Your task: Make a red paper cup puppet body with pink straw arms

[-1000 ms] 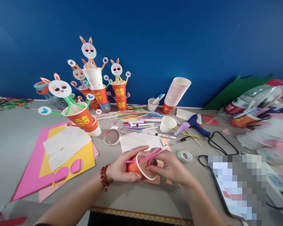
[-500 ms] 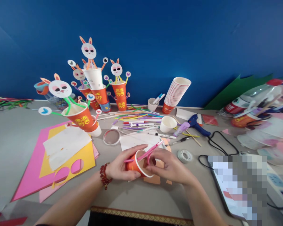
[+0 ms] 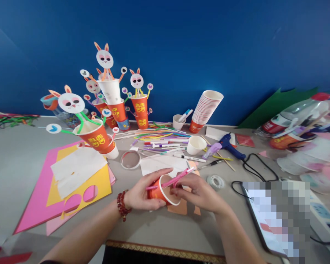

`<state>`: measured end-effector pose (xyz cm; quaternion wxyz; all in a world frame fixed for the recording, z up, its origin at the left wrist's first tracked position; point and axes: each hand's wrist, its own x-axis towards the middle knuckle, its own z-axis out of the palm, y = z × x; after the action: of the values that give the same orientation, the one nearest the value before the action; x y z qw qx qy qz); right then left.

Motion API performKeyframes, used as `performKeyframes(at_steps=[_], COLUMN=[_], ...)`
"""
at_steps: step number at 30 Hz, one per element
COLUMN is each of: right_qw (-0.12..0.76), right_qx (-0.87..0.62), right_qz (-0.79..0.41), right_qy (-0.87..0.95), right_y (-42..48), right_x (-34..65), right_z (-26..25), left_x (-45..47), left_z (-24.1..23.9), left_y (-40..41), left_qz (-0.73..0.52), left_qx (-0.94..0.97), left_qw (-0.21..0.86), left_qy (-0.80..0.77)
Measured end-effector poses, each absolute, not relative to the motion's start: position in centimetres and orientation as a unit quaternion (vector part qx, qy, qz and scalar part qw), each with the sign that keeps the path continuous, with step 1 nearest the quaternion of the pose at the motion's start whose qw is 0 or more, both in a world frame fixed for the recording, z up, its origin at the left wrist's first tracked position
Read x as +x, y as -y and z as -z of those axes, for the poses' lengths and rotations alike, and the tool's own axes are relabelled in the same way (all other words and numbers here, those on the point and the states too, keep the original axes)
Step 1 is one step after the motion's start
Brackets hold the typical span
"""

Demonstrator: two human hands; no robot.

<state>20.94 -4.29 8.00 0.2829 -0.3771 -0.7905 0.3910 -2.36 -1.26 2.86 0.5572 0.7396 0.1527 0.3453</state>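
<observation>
Here, at six o'clock on the table (image 3: 22, 154), near its front edge, the left hand (image 3: 140, 196) is wrapped around a red paper cup (image 3: 160, 193) lying on its side with its mouth toward three o'clock. The right hand (image 3: 200, 191) pinches a pink straw (image 3: 178, 178) that runs across the cup's mouth, with one end sticking out past the cup wall at nine o'clock. Orange paper cut-outs (image 3: 181, 208) lie just under the cup.

Judging by the finished rabbit cups (image 3: 139, 106) standing at eleven o'clock, this one looks early in the making: the straw seems threaded through, but there is no rabbit head and no paper discs on the straw ends.

A stack of cups (image 3: 206, 108) leans at one o'clock, a blue glue gun (image 3: 229, 145) lies at two o'clock, and a tape roll (image 3: 216, 181) sits near the right hand.
</observation>
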Motion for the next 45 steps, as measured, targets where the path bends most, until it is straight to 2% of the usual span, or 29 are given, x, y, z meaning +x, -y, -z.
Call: performKeyframes(at_steps=[6, 20, 24, 29, 33, 41, 45], right_qw=[0.265, 0.372, 0.376, 0.353, 0.349, 0.475, 0.483], right_qx=[-0.352, -0.389, -0.405, -0.460, -0.487, -0.469, -0.468], right_qz=[-0.383, -0.346, -0.342, -0.367, -0.438, -0.498, -0.522], right_qy=[0.812, 0.768, 0.760, 0.727, 0.670, 0.553, 0.525], right_y=[4.3, 4.3, 4.4, 4.3, 4.2, 3.8, 3.9], right_x=[21.2, 20.8, 20.5, 20.1, 20.0, 19.0, 18.6], right_z=[-8.1, -7.6, -7.4, -7.4, -7.2, -5.8, -5.6], left_x=[-2.3, -2.2, -2.1, -1.3, -0.5, -0.1, 0.3], left_z=[-3.1, -3.3, -3.5, -3.0, -2.2, -2.6, -2.5], left_y=[1.3, 1.3, 1.3, 2.1, 3.0, 3.5, 3.9], left_qz=[-0.353, -0.348, -0.338, -0.362, -0.374, -0.314, -0.329], left_qx=[0.737, 0.687, 0.647, 0.542, 0.443, 0.446, 0.394], left_qw=[0.555, 0.615, 0.657, 0.734, 0.791, 0.818, 0.833], left_qy=[-0.154, -0.170, -0.189, -0.188, -0.195, -0.184, -0.206])
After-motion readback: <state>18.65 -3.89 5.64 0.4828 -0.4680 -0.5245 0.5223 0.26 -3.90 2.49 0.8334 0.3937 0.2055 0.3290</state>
